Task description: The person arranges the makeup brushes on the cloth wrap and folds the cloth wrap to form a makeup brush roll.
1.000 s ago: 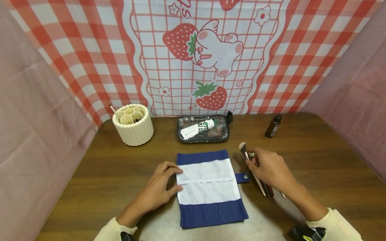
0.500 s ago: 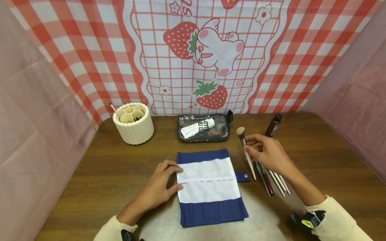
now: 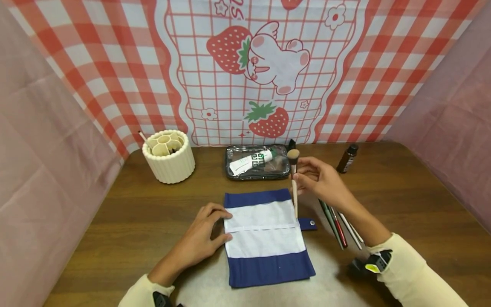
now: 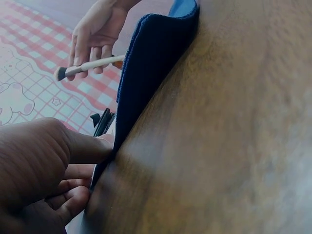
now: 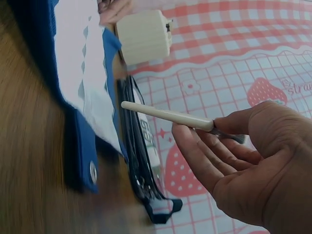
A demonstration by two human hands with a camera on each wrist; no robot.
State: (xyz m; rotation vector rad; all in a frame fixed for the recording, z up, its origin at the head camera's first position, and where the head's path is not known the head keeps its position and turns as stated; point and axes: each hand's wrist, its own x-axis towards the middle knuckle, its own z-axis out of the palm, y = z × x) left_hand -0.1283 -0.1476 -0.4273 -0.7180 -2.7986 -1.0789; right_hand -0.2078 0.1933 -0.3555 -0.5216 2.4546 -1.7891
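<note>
A makeup brush [image 3: 294, 187] with a pale handle and a fluffy head is pinched between the thumb and fingers of my right hand [image 3: 324, 181]. It is raised, head up, its handle end over the right edge of a navy and white fabric brush roll [image 3: 264, 243]. The roll lies spread on the table, a snap strap [image 3: 308, 224] sticking out to its right. My left hand [image 3: 197, 238] rests at the roll's left edge, thumb and fingertips touching it and spaced apart. In the right wrist view the brush handle [image 5: 165, 114] points toward the roll's white pocket side [image 5: 83, 63].
Several more brushes [image 3: 337, 226] lie right of the roll, partly under the right forearm. Behind stand a cream ribbed holder [image 3: 170, 164], a clear pouch [image 3: 258, 162] with a white tube, and a dark bottle [image 3: 348, 158]. A checkered cloth hangs at the back.
My right hand has lifted the brush from among the others and carried it left to the roll's right edge. My left hand has stayed in place.
</note>
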